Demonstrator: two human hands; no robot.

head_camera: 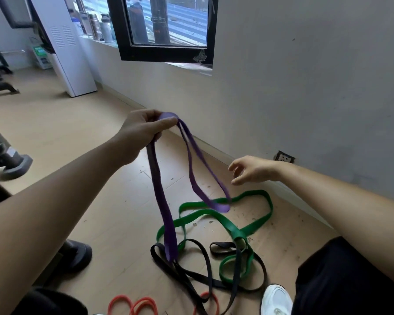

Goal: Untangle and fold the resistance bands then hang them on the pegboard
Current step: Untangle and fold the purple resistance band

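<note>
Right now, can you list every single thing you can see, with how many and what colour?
purple resistance band: one, purple, hanging from the left hand.
green resistance band: one, green, looped on the wooden floor.
black resistance bands: count unclear, black, tangled with the green one.
red resistance bands: at least two loops, red, bottom edge of view.
window: one, black frame, in the wall ahead.
bottles: several, mixed colours, on the windowsill.
wall socket: one, dark, low on the wall.
white shoe: one, white, bottom right.
left hand: one, pinching the purple band's top.
right hand: one, open, empty, above the green band.
</note>
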